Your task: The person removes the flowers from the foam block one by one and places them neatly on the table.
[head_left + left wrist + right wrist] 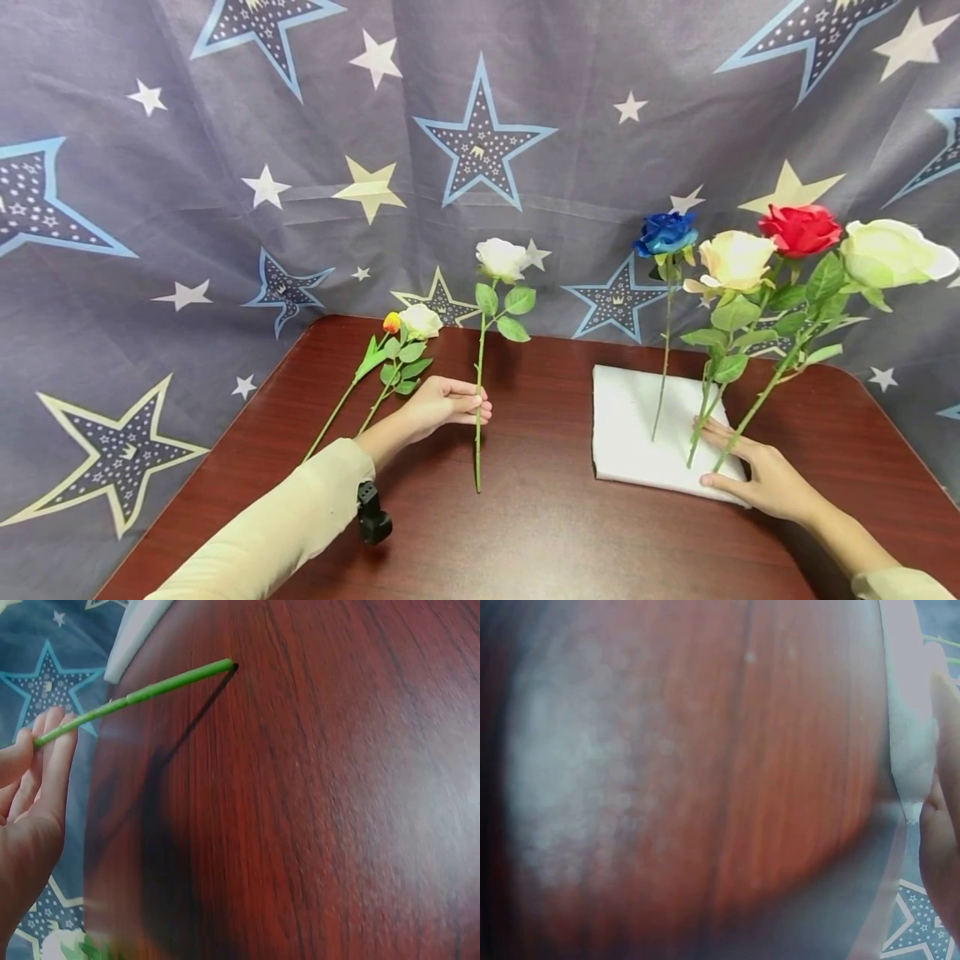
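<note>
My left hand (450,404) pinches the stem of a white rose (501,260) between thumb and fingers, holding it upright. In the left wrist view, the lower end of the green stem (180,679) meets its shadow on the tabletop. My right hand (776,479) rests on the right side of a white foam block (630,425), its fingers and thumb extended over the top. Several roses stand in the block: a blue rose (667,233), a peach rose (735,260), a red rose (801,229) and a pale greenish-white rose (892,252) leaning right.
Left of my left hand, another white rose (422,322) and an orange-yellow tulip (392,322) lie on the dark red wooden table (525,533). A grey curtain (585,50) printed with stars hangs along the table's back edge.
</note>
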The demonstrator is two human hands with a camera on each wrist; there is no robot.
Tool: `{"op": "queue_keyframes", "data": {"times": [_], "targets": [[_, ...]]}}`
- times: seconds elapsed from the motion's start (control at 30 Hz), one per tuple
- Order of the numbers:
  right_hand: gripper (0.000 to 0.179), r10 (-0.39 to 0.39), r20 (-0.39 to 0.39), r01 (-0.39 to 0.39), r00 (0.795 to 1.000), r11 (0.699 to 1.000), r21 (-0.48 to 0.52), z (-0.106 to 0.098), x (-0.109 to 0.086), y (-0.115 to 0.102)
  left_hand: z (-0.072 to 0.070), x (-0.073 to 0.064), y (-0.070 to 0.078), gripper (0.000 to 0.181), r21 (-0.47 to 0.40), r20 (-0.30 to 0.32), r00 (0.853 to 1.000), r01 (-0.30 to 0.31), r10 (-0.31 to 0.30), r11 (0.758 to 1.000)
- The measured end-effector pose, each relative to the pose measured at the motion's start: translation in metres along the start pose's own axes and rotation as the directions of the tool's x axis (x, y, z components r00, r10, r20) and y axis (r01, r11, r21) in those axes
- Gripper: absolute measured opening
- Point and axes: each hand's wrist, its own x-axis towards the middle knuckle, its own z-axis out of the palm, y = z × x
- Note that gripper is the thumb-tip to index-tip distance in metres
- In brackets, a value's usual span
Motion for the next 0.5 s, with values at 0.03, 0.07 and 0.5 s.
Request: {"op": "queue_keyframes", "data": {"times": [0.03, 0.07, 0.5], "targets": [[0.069, 0.000, -0.001, 0.000, 1.000, 1.000, 0.000, 0.000, 0.000, 0.000, -0.001, -0.001, 0.000, 0.037, 0.007, 0.004, 1.000, 0.005, -0.005, 1.000], [0.069, -0.001, -0.001, 0.001, 1.000, 1.000, -0.001, 0.000, 0.000, 0.000, -0.002, -0.002, 0.000, 0.037, 0.013, 0.012, 1.000, 0.008, -0.008, 1.000], [0.068, 0.014, 0.004, -0.014, 1.000, 1.000, 0.003, 0.000, 0.001, -0.001, -0.013, -0.009, 0.002, 0.035, 0.050, 0.081, 0.996, 0.031, -0.035, 0.998]]}}
